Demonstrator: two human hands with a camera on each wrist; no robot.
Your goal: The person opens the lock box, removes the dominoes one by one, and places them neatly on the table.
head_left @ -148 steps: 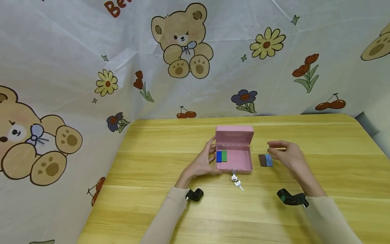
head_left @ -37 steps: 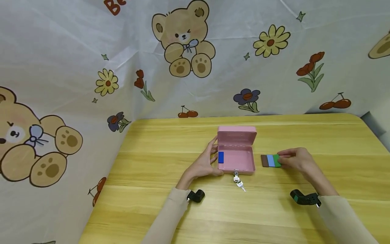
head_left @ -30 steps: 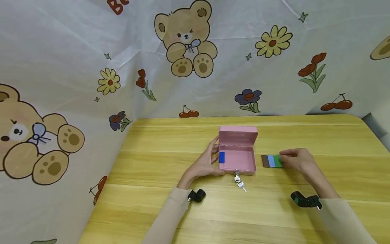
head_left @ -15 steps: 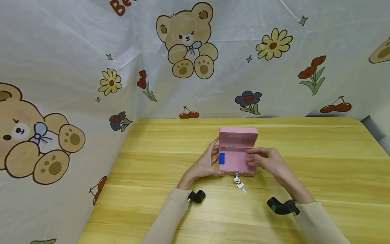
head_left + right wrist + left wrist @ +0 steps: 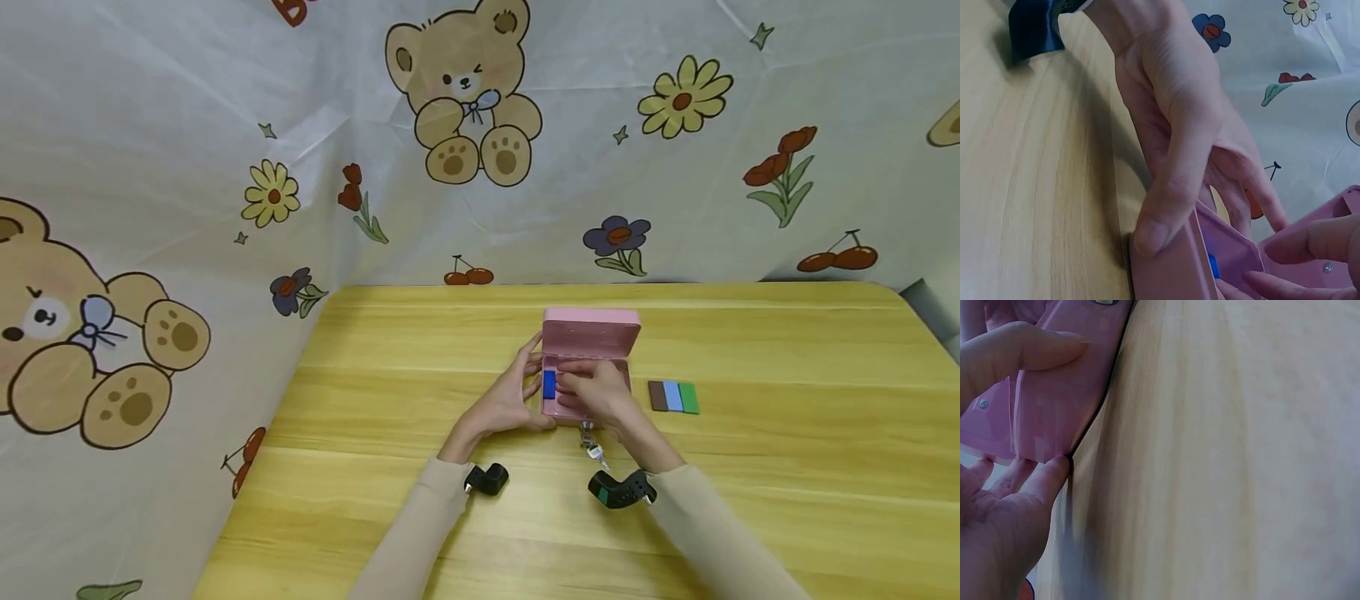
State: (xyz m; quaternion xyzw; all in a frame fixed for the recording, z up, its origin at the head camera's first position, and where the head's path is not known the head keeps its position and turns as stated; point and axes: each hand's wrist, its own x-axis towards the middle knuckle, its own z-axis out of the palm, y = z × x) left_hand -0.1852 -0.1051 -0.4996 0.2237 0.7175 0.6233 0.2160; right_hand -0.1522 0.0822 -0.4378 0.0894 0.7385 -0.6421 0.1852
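A small pink lockbox stands on the table with its lid raised. My left hand grips its left side, thumb on the front wall and other fingers around the side and back. Inside, at the left wall, lies a flat dark blue block. Over the box is my right hand, its fingertips right at the block's right edge. In the right wrist view, its fingers are spread apart near the blue block. Keys hang from the front lock.
On the table right of the box, a brown block, a light blue block and a green block lie side by side in a row. Behind the wooden table hangs a printed bear cloth.
The green block went from the box to the right end of the row, beside the light blue one. My right hand then let go and moved left into the box. The left hand stayed put.
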